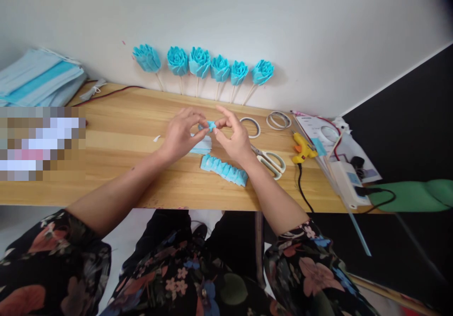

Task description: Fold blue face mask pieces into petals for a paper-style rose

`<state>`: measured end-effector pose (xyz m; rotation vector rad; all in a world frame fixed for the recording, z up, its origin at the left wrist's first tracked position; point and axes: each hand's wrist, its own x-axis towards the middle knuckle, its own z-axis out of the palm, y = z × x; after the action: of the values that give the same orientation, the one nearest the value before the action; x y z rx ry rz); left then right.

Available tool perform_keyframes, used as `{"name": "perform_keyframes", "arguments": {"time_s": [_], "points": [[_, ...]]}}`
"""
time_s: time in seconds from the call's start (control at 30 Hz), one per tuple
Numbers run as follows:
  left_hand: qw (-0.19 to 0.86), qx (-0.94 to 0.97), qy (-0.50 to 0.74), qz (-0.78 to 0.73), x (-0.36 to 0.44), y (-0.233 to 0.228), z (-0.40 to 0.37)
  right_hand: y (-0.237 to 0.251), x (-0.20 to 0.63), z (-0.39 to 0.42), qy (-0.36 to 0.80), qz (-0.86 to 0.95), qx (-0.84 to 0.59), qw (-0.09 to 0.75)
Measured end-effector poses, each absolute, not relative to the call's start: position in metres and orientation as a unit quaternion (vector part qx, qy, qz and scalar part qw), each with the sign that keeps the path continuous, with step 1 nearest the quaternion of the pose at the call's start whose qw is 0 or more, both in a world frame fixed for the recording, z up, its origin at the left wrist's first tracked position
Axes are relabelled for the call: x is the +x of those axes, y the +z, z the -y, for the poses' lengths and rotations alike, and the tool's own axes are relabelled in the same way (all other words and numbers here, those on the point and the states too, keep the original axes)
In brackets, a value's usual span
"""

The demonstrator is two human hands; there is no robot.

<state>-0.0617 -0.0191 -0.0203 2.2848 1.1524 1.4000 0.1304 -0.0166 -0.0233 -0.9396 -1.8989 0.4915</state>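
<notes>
Floral-print sleeves [53, 259] frame the foreground as a person works at a wooden surface [123, 132]. Both hands meet above it: the left hand [182, 134] and the right hand [233, 136] pinch a small blue folded piece [211, 125] between their fingertips, lifted clear of the wood, apparently so the folds can be shaped. Just below them lies a pleated blue strip [224, 169], within easy reach. Scissors [271, 160], a yellow glue gun [302, 148] and two tape rolls [264, 123] sit to the right, near the right hand. Six finished blue flowers on sticks [201, 65] lean against the wall, out of the way. A stack of blue face masks [35, 80] rests at far left. No containers are in view.
</notes>
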Motion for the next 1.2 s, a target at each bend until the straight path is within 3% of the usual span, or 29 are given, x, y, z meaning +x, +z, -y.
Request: {"name": "perform_keyframes", "arguments": {"time_s": [0.2,0.4,0.5,1.2], "points": [[0.220,0.748,0.480,-0.402,-0.061,-0.017,0.020,-0.023,0.130,0.017,0.198,0.770,-0.379,0.473],[0.440,0.627,0.497,-0.408,-0.059,-0.017,0.018,-0.023,0.131,0.017,0.196,0.772,-0.380,0.470],[0.494,0.606,0.462,-0.418,-0.059,-0.012,0.021,-0.023,0.131,0.018,0.194,0.773,-0.385,0.466],[0.476,0.589,0.477,-0.446,-0.061,-0.005,0.025,-0.022,0.132,0.017,0.225,0.756,-0.400,0.467]]}}
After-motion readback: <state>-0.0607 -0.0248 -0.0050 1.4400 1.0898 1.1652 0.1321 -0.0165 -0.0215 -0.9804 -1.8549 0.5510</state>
